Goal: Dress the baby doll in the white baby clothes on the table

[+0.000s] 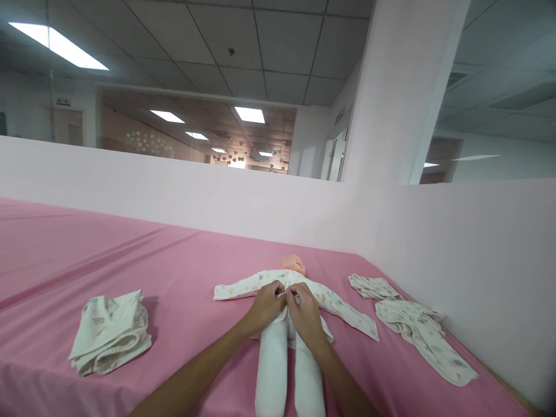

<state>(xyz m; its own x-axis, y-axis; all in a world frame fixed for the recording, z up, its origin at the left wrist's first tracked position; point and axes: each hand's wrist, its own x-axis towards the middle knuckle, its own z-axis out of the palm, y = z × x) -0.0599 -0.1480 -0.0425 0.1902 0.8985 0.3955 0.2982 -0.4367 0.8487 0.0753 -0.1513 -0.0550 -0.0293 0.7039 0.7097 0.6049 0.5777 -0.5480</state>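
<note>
Pink cloth covers the desk (130, 260), where a baby doll (286, 324) lies on its back straight ahead, just under both hands. Left hand (264, 307) and right hand (305, 313) meet at its chest, fingers curled and pinching the front edges of its printed top (260, 284) together.

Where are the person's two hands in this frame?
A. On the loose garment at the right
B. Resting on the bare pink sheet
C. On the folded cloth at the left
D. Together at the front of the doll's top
D: the left hand and right hand meet at the chest of the doll's printed top, pinching its front edges.
</note>
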